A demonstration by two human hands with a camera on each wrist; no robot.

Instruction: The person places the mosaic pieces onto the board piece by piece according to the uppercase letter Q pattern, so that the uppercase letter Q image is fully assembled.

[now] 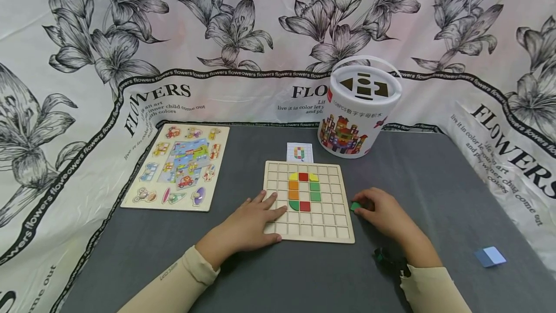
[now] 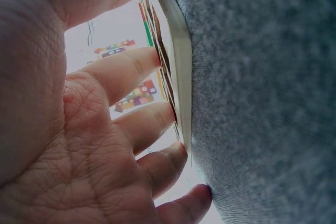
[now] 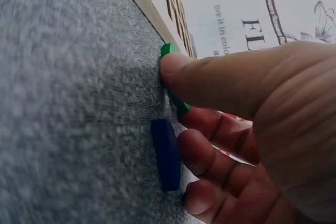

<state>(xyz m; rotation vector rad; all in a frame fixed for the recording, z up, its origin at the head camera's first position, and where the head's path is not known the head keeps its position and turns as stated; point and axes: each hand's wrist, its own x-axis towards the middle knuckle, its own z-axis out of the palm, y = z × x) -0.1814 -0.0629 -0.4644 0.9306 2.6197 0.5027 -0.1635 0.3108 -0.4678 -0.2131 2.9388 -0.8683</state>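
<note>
My left hand (image 1: 247, 226) rests spread on the left edge of a wooden grid board (image 1: 330, 231); in the left wrist view its fingers (image 2: 142, 124) lie along the board's side. On the grid, yellow, red, orange and green blocks form a ring, including a red block (image 1: 305, 206) at its bottom. Right of the board, my right hand (image 1: 386, 214) pinches a small green block (image 3: 168, 49) between thumb and fingers, low over the grey cloth. A dark blue block (image 3: 166, 155) lies beside the curled fingers in the right wrist view.
A pattern card (image 1: 299, 152) lies behind the board. A white lidded bucket (image 1: 347, 124) stands at the back right. On the left is a picture puzzle board (image 1: 173, 168). A blue block (image 1: 491, 256) lies far right, and a black strap (image 1: 388, 261) is at my right wrist.
</note>
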